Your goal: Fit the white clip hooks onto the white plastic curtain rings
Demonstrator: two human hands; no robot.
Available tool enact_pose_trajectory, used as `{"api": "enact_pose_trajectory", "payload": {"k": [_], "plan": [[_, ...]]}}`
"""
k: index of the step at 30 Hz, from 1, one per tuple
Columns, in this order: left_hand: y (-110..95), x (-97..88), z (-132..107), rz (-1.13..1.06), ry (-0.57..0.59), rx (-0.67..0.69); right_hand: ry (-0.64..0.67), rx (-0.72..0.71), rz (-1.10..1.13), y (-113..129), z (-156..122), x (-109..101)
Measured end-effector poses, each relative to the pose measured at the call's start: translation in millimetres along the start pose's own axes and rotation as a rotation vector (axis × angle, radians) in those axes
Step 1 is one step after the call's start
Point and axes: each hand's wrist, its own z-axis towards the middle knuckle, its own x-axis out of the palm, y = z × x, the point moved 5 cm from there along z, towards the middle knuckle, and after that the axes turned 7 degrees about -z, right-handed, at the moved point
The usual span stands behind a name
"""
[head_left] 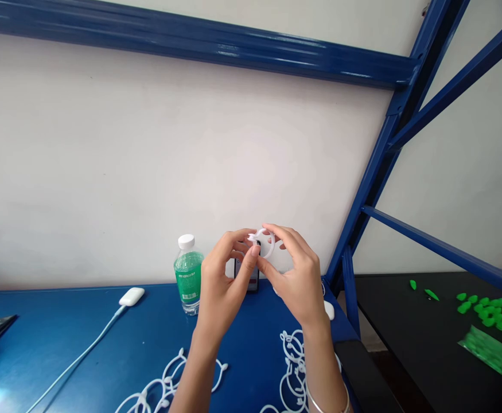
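left hand (221,281), right hand (297,280), ring (272,245) between

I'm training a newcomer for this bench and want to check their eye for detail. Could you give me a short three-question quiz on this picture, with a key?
1. Multiple choice: what do the left hand and right hand hold between them?
a) a pen
b) a small white ring
c) a pair of scissors

2. True or false: the bottle stands on the blue table with its white cap on.

3. Fill the gap: the loose green pieces at the right of the picture lie on a ____ surface.

Key: 1. b; 2. true; 3. black
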Motion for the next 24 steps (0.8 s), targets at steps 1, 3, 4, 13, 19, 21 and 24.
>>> {"api": "enact_pose_trajectory", "payload": {"k": [1, 3, 4, 13, 19, 21, 24], "plan": [[-0.3, 0.1, 0.0, 0.001, 0.003, 0.001, 0.0, 0.0, 0.0, 0.0, 0.2, 0.1], [-0.5, 0.3, 0.0, 0.002, 0.009, 0.003, 0.0, -0.003, 0.0, -0.1, 0.6, 0.0], [-0.5, 0.3, -0.1, 0.003, 0.011, 0.004, 0.0, -0.004, -0.001, -0.1, 0.7, -0.1], [0.3, 1.0, -0.1, 0.0, 0.009, -0.005, -0.002, -0.008, -0.013, 0.1, 0.3, -0.8], [1.3, -0.6, 0.4, -0.017, 0.001, -0.011, -0.024, -0.002, -0.01, 0.6, 0.4, -0.8], [1.6, -1.2, 0.4, -0.017, -0.004, -0.015, -0.015, -0.002, -0.003, 0.6, 0.1, -0.3], [1.7, -1.3, 0.4, -0.015, -0.007, -0.008, 0.011, -0.002, 0.006, -0.2, -0.2, 0.1]]}}
